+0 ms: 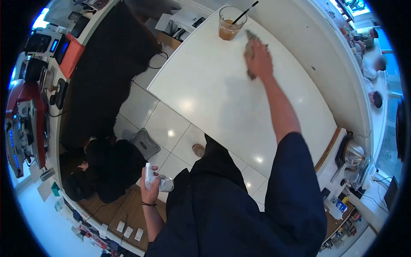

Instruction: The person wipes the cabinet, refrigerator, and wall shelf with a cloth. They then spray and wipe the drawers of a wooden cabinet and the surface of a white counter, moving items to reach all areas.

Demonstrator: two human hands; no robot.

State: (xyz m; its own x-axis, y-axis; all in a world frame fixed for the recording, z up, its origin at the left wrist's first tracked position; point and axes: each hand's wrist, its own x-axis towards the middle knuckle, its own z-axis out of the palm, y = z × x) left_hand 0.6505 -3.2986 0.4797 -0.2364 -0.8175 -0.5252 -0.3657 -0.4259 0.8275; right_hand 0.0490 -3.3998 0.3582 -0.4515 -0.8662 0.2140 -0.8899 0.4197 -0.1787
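White stone-like counter (222, 98) stretches out in front of you, and your right hand (258, 59) is pressed flat on it with a grey-brown cloth (249, 48) under the palm, fingers spread over the cloth rather than curled around it. The cloth lies at the far end of the counter, just beside a clear plastic cup (229, 23) of brown iced drink with a dark straw; cup and cloth look close but apart. Your left hand (150, 186) hangs low by your hip, fingers wrapped around a small white spray bottle (155, 180). A person in dark clothes (102, 169) crouches on the tiled floor to your left, near a grey step stool (145, 143)
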